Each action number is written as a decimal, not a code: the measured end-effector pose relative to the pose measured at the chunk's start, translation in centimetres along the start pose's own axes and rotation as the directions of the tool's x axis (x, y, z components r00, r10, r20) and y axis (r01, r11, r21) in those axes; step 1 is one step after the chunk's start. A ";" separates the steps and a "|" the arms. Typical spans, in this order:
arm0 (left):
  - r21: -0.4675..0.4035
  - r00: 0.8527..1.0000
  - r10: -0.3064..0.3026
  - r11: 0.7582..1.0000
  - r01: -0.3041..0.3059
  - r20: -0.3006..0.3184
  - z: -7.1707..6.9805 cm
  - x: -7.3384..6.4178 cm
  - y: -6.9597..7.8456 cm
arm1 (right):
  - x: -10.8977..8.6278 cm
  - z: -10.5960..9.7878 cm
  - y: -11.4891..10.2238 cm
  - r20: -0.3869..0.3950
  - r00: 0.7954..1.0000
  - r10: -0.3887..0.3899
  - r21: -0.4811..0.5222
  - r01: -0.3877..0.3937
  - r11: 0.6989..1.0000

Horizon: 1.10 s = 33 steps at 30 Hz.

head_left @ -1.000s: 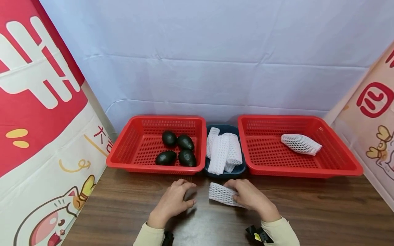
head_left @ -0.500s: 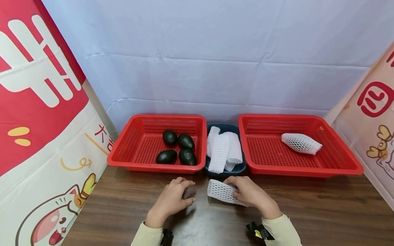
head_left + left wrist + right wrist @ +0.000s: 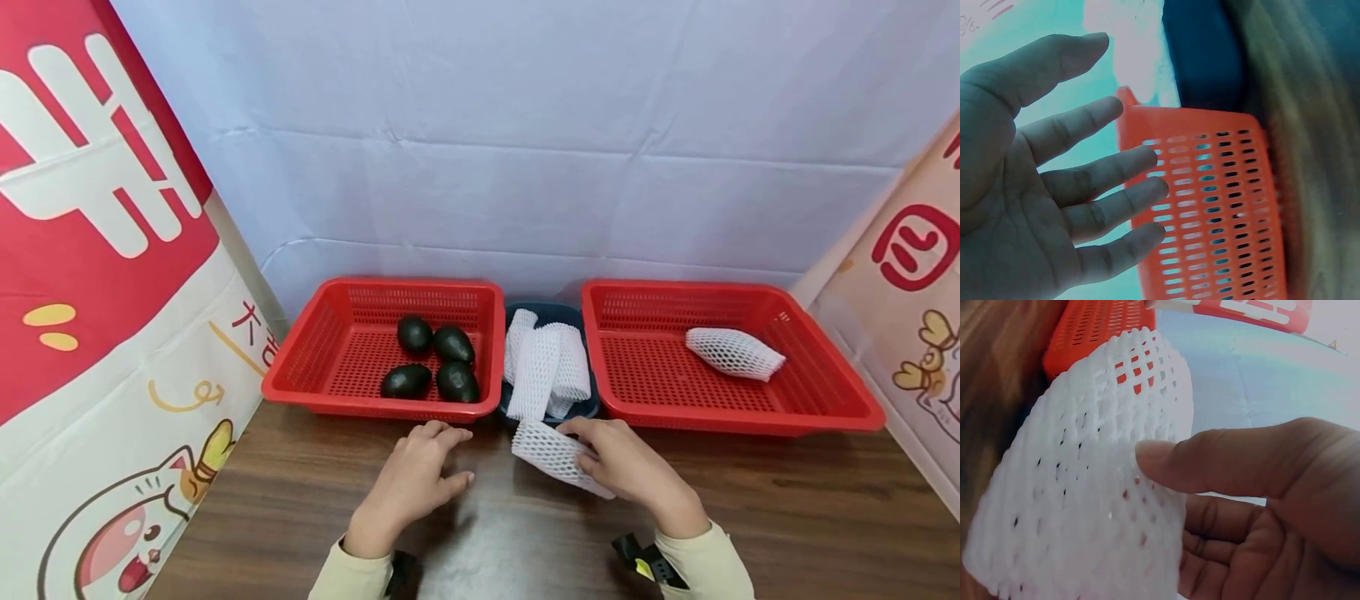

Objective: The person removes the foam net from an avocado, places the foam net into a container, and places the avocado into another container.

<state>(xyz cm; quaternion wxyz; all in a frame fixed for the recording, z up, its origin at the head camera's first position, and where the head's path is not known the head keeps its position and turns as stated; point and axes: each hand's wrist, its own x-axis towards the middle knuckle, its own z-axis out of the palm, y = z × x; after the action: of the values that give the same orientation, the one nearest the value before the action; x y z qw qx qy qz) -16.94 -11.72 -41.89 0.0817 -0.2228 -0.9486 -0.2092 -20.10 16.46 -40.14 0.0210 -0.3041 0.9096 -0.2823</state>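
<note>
Between thumb and fingers my right hand (image 3: pixel 622 462) pinches a white foam fruit net (image 3: pixel 558 458) just above the table, in front of the blue basket. The right wrist view shows the thumb pressed on the mesh of this foam net (image 3: pixel 1097 469), the fingers behind it. My left hand (image 3: pixel 414 479) hovers over the table before the left red basket, holding nothing. Its fingers are spread and fairly straight in the left wrist view, where the hand (image 3: pixel 1054 175) appears palm-on. Dark avocados (image 3: pixel 406 381) lie in the left red basket (image 3: pixel 382 407).
A small blue basket (image 3: pixel 588 408) with several foam nets (image 3: pixel 536 371) stands between the two red baskets. In the right red basket (image 3: pixel 742 419) lies one netted piece (image 3: pixel 731 352). A pale cloth (image 3: pixel 525 150) hangs behind the wooden table (image 3: pixel 787 500).
The foam net in my right hand has tilted, its left end now higher and nearer the blue basket. My left hand has barely moved; the baskets' contents are unchanged.
</note>
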 end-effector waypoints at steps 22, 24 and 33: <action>0.036 0.999 0.014 0.999 -0.012 -0.045 -2.6 1.6 0.8 | 0.8 -3.6 -0.7 -0.099 0.994 -0.039 -0.046 0.034 0.998; 0.037 0.998 0.019 0.999 -0.017 -0.057 -2.7 1.8 0.9 | 0.9 -3.7 -0.6 -0.122 0.992 -0.042 -0.057 0.035 0.998; 0.037 0.994 0.014 0.999 -0.010 -0.105 -3.0 2.5 0.3 | 2.0 -3.8 0.8 -0.264 0.964 -0.038 -0.075 0.018 0.997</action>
<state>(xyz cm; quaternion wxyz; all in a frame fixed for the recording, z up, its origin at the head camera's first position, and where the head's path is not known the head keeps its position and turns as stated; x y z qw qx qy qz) -18.85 -11.81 -38.41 0.1370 -0.2158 -0.9452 -0.2030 -23.00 17.78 -37.07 -0.1160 -0.2769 0.9094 -0.2880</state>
